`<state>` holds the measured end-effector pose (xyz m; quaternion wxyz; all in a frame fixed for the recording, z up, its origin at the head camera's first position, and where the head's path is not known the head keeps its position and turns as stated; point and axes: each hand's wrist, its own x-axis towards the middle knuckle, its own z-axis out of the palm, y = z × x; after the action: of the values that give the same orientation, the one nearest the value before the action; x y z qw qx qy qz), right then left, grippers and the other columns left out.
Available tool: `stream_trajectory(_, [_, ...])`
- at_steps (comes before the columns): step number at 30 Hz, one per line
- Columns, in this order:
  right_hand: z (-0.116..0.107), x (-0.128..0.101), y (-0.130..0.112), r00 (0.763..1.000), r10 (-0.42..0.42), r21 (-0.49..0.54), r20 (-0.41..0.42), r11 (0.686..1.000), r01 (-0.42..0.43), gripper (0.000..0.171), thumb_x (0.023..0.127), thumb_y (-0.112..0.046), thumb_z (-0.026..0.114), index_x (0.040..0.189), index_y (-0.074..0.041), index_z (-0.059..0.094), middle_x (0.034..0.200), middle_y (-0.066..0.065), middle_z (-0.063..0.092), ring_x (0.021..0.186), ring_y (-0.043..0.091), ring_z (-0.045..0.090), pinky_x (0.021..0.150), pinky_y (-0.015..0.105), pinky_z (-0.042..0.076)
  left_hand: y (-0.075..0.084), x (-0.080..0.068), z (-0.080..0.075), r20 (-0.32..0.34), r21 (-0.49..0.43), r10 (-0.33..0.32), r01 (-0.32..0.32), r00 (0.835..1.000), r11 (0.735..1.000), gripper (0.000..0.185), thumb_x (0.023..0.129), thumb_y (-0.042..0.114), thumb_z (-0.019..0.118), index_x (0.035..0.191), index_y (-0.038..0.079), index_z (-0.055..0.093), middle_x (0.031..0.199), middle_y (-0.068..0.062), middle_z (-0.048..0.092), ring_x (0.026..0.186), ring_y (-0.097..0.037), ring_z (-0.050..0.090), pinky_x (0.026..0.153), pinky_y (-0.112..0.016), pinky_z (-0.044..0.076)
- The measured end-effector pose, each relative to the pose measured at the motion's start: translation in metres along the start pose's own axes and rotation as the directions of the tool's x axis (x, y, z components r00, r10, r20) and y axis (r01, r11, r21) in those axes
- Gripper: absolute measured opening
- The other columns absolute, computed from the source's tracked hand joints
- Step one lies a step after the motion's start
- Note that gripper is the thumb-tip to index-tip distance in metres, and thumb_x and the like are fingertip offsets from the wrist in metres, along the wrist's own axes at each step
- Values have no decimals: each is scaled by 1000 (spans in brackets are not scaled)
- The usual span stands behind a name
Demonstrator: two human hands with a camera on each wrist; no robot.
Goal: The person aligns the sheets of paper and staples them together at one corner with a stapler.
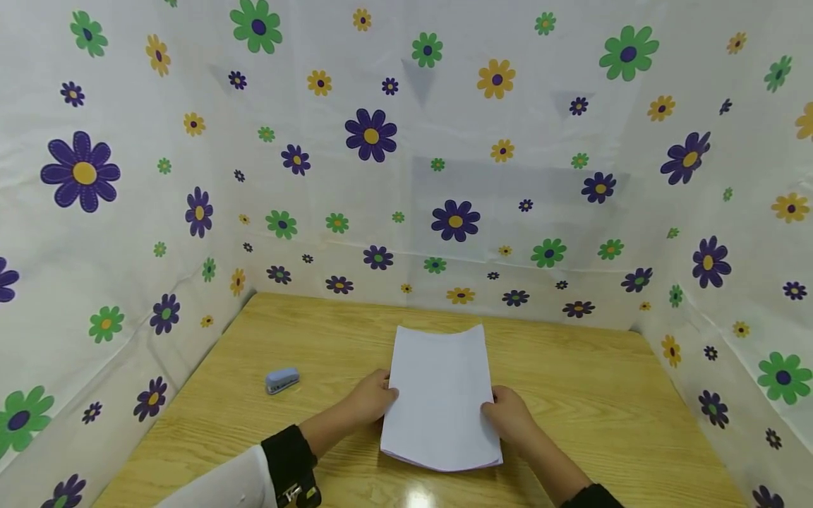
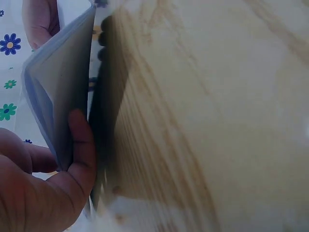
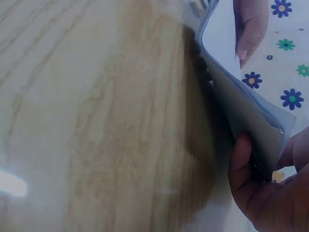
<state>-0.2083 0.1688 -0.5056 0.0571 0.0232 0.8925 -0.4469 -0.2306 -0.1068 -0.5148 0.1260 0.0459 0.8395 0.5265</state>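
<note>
A stack of white paper sheets is held up off the table between both hands, its long sides running away from me and its middle sagging slightly. My left hand grips the left edge, thumb on top. On the opposite edge, my right hand pinches the stack the same way. The left wrist view shows left fingers curled under the paper. In the right wrist view, right fingers likewise support the underside of the paper.
A small blue stapler lies on the wooden table, left of the left hand. White flower-printed sheeting stands along the back and both sides of the table.
</note>
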Motion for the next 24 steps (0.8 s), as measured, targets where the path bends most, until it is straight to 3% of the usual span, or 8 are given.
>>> stream_trajectory(6, [5,-3,4,1000,11,-57,13,998,-10,39,88,-3,57,119,19,61,119,31,67,112,42,65,92,51,56,0,-4,2,4,43,-15,15,1000,999,44,101,3,52,139,-18,46,128,-32,61,113,-41,65,97,-52,54])
stream_trajectory(11, [3,-2,3,999,45,-63,14,997,-44,42,91,-8,61,123,20,58,115,29,68,105,40,68,88,49,58,2,-4,-1,17,45,14,-15,1000,999,39,99,-2,53,134,-18,53,120,-27,68,108,-36,69,90,-45,58])
stream_trajectory(19, [-11,0,-4,1000,-22,-194,-18,981,18,68,95,-18,66,146,18,37,124,35,64,114,43,66,90,52,57,4,12,-2,-24,101,-1,3,1000,995,43,97,-4,54,137,-20,49,130,-32,62,119,-42,64,97,-48,55])
stream_trajectory(24, [-14,-3,-15,993,-119,-310,-17,945,108,63,98,-25,67,147,8,45,131,28,60,121,41,61,98,56,51,6,18,-6,-31,56,-23,25,999,998,45,96,-4,53,139,-19,48,131,-33,61,113,-39,67,91,-45,58])
